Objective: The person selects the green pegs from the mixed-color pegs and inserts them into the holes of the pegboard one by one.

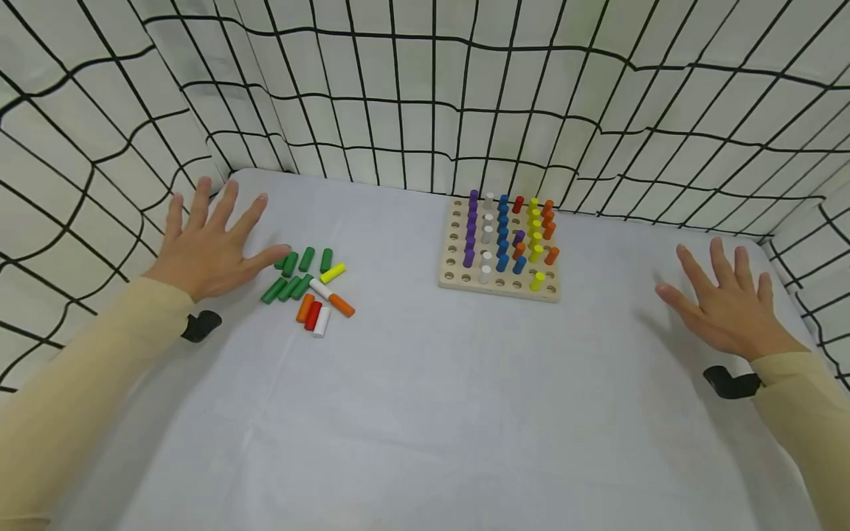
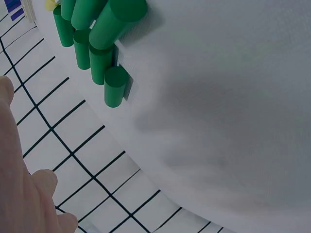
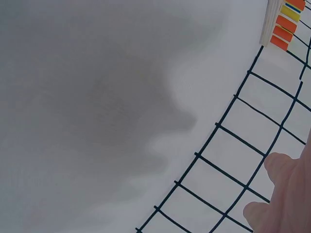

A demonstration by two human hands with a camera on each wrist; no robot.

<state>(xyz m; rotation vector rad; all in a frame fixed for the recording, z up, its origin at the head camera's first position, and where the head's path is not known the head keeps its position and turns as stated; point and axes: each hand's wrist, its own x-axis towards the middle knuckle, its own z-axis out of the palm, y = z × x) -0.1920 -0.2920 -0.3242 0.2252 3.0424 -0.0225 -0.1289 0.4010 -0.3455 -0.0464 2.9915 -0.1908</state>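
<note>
My left hand (image 1: pixel 211 247) is spread over the left side of the table, fingers straight and holding nothing. Its thumb tip overlaps a loose pile of green pegs (image 1: pixel 290 264) in the head view. Just in front of those lie a yellow peg (image 1: pixel 333 273), red peg (image 1: pixel 313 316), and several white and orange ones. Far to the right, my right hand (image 1: pixel 727 310) hovers over its own shadow with fingers spread and nothing in it. Between the hands sits a wooden pegboard (image 1: pixel 448 279), with columns of purple, white, blue, yellow and orange pegs standing in it.
White cloth covers the table (image 1: pixel 425 413). A black grid (image 1: pixel 432 103) on white walls closes off the back and both sides, near the fingertips of each hand. Black wrist straps or mounts (image 1: pixel 201 325) show at both sleeves.
</note>
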